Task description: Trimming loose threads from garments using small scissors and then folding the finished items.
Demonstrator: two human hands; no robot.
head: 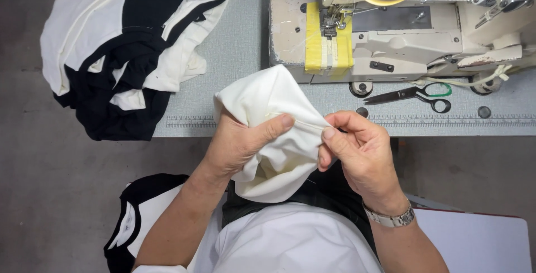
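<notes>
Count: one cream fabric piece (279, 139) in my two hands; one pair of scissors (416, 95); one sewing machine (391, 22); one stack of black and white garments (128, 44); another black and white garment (134, 223) low beside my left elbow.
Cream piece: soft, smooth knit, bunched into a rounded pouch with a thin seam ridge across it, held above the near edge of the table (240, 55) and over my lap.
Left hand (240, 144): palm under the bundle, thumb pressed on the seam; my grip is clamped on the cloth.
Right hand (357, 150): thumb and forefinger pinched together on the seam's right end, other fingers curled, metal wristwatch (391, 217) on the wrist.
Scissors: dark blades, looped handles, one green-rimmed, lying flat right of my hands.
Machine: off-white metal, worn, yellow tape under the needle.
Table: grey, speckled, with a ruler strip (446, 119) along its front.
</notes>
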